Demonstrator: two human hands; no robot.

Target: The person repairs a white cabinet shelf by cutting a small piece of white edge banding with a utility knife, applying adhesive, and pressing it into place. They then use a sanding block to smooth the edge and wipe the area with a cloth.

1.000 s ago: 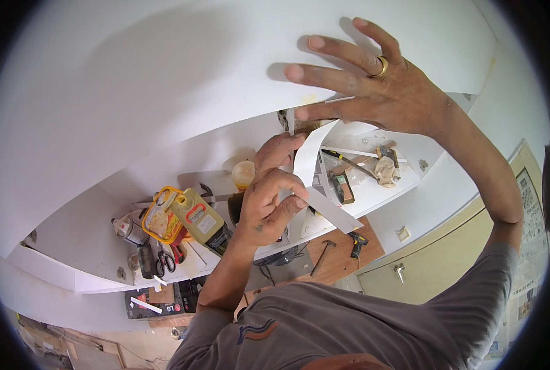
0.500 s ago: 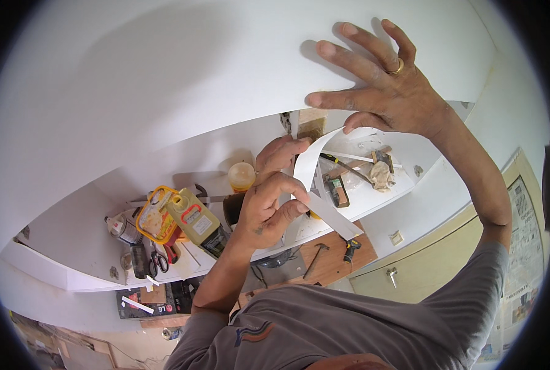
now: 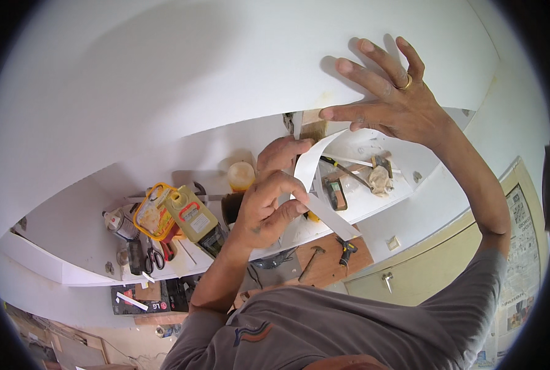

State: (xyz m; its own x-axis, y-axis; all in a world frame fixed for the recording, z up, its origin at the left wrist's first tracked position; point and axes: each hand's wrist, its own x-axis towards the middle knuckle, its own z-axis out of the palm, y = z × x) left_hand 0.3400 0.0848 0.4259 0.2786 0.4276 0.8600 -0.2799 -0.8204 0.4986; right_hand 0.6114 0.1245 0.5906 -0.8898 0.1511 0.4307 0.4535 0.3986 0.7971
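The thin white edging strip (image 3: 315, 185), a flexible curling ribbon of laminate, is pinched between the thumb and curled fingers of the left hand (image 3: 268, 203), just under the lower edge of the large white laminated board (image 3: 195, 74). Its upper end is led up to a bare brown patch of board edge (image 3: 313, 127), while its free tail hangs down past the knuckles. Compared with a second ago, the right hand (image 3: 389, 98) is seen higher and further right on the smooth matte board face, fingers spread flat and gripping nothing, a gold ring on one finger; the strip is bent closer to the exposed edge, which suggests it is being pressed on there. Further off, a white worktop (image 3: 71, 246) is cluttered: a yellow rectangular plastic can with an orange label (image 3: 191, 216), black-handled scissors (image 3: 154, 256), a crumpled beige rag (image 3: 379, 180) and a long screwdriver (image 3: 342, 171). Beyond, a hammer (image 3: 312, 262) lies on a brown wooden surface.
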